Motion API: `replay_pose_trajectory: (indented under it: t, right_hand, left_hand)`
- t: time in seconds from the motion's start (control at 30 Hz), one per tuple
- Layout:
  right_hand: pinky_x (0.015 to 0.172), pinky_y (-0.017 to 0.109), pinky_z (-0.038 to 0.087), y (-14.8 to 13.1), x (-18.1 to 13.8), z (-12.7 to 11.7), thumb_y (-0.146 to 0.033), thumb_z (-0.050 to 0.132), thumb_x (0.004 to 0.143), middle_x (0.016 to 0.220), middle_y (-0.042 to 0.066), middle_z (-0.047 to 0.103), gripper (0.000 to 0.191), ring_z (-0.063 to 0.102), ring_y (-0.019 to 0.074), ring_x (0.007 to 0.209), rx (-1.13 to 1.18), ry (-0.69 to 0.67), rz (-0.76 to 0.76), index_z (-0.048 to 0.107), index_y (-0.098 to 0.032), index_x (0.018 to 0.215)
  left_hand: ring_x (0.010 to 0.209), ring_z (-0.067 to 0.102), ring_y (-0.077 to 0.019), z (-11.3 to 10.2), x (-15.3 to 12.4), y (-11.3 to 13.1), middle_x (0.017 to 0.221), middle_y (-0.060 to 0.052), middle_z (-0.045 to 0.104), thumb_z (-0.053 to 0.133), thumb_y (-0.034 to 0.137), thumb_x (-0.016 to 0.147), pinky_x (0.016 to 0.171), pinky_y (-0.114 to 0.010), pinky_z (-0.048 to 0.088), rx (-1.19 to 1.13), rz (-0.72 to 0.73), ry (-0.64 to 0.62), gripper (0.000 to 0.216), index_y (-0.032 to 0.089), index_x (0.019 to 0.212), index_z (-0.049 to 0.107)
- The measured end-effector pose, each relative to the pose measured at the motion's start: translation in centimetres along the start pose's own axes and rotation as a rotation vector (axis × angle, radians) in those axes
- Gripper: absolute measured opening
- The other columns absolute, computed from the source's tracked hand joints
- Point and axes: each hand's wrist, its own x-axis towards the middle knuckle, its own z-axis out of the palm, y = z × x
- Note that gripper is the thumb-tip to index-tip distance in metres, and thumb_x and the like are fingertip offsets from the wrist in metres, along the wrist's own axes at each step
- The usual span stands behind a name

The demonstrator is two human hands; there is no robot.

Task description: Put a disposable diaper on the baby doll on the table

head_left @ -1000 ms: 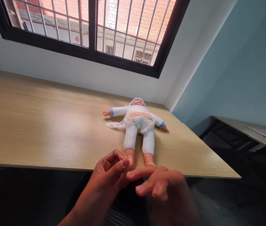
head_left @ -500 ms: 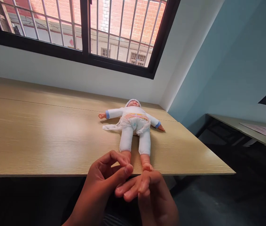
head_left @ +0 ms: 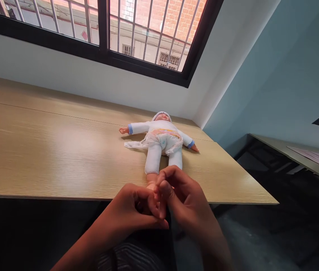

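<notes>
White-clad doll (head_left: 159, 136) face up on desk (head_left: 49, 150), centre frame: blue cuffs (head_left: 130, 129), pale cap (head_left: 162, 113), frilled diaper (head_left: 167, 142). Your left hand (head_left: 129, 209), right hand (head_left: 187, 199) meet lower centre; fingers (head_left: 173, 171) bent, cannot tell if clamped.

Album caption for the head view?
Left hand and right hand, close together, before a baby doll lying on a wood-grain table.

1. Table (head_left: 49, 150): pale wood-grain top, crossed by a seam toward the back.
2. Doll (head_left: 161, 126): laid face-up on the table, arms spread, feet pointed toward the front edge.
3. Second table (head_left: 266, 142): placed at right; topped by a pink sheet (head_left: 314, 157).
</notes>
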Motion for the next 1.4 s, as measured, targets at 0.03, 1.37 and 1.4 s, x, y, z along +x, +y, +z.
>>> replay_pose_trajectory:
  t: [0.03,1.37,1.4]
  right_hand:
    - [0.057,0.016,0.051,0.2,0.5,-0.1,-0.04,0.059,0.098,0.074,-0.004,0.057,0.023,0.058,0.0064,0.061,0.012,0.022,-0.003,0.054,-0.02,0.088]
    - [0.102,0.028,0.055,2.8,-2.9,2.5,-0.01,0.05,0.101,0.105,0.002,0.07,0.013,0.069,0.0141,0.106,-0.433,0.248,-0.728,0.058,-0.02,0.102]
    - [0.105,0.03,0.053,2.6,-2.8,2.1,-0.007,0.053,0.099,0.108,0.002,0.07,0.015,0.068,0.0142,0.108,-0.507,0.236,-0.733,0.059,-0.02,0.103]
  left_hand:
    - [0.064,0.06,-0.0163,0.0,-0.1,0.0,0.065,-0.003,0.069,0.087,0.022,0.064,0.061,-0.026,0.044,-0.018,-0.002,0.008,0.021,0.016,0.055,0.069]
    - [0.063,0.057,-0.0075,0.4,-0.4,-0.3,0.07,0.003,0.068,0.082,0.01,0.069,0.057,-0.015,0.042,-0.245,0.281,0.379,0.024,0.015,0.059,0.062]
    - [0.064,0.058,-0.0093,0.2,-0.5,-0.2,0.07,0.002,0.069,0.08,0.009,0.069,0.057,-0.016,0.042,-0.115,0.292,0.399,0.023,0.016,0.057,0.061]
